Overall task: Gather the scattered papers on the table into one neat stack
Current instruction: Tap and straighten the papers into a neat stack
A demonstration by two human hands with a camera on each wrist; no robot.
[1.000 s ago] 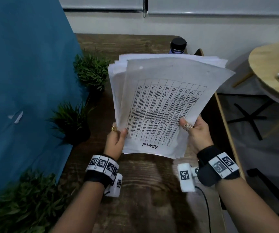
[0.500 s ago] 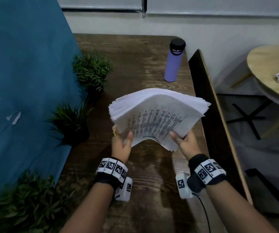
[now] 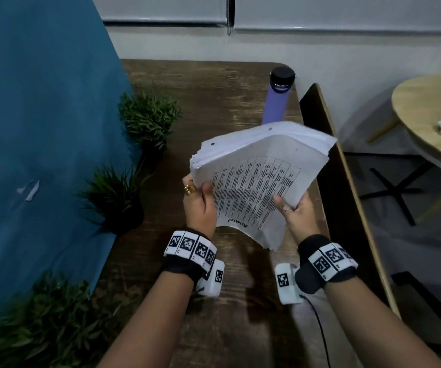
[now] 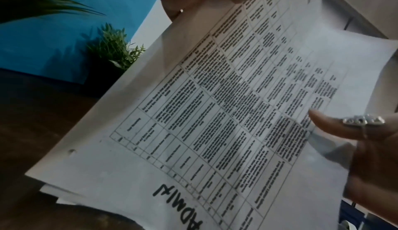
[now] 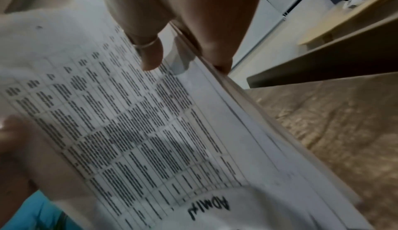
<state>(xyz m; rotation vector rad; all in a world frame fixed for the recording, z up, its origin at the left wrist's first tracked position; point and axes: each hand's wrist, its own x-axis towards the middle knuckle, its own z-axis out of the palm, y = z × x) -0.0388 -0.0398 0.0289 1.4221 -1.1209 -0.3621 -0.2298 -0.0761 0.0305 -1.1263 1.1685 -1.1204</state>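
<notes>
A thick stack of white papers (image 3: pixel 262 166) is held above the wooden table (image 3: pixel 187 107), tilted and bowed, with a printed table and handwritten letters on the top sheet (image 4: pixel 215 114). My left hand (image 3: pixel 200 200) grips the stack's left edge, thumb on top. My right hand (image 3: pixel 291 211) grips the right edge, its thumb (image 5: pixel 150 55) pressing on the printed sheet (image 5: pixel 129 123) and fingers behind. The sheet edges are fanned unevenly at the upper left and at the lower corner.
A purple bottle (image 3: pixel 277 99) with a black cap stands at the table's far right. Three potted plants (image 3: pixel 147 120) line the left side along a blue wall. A dark panel (image 3: pixel 328 166) borders the table's right edge. A round wooden table (image 3: pixel 431 115) stands beyond it.
The stack dropped from upright in front of the bottle to low and nearly flat, then tilted up again and twisted; both hands kept their grip throughout.
</notes>
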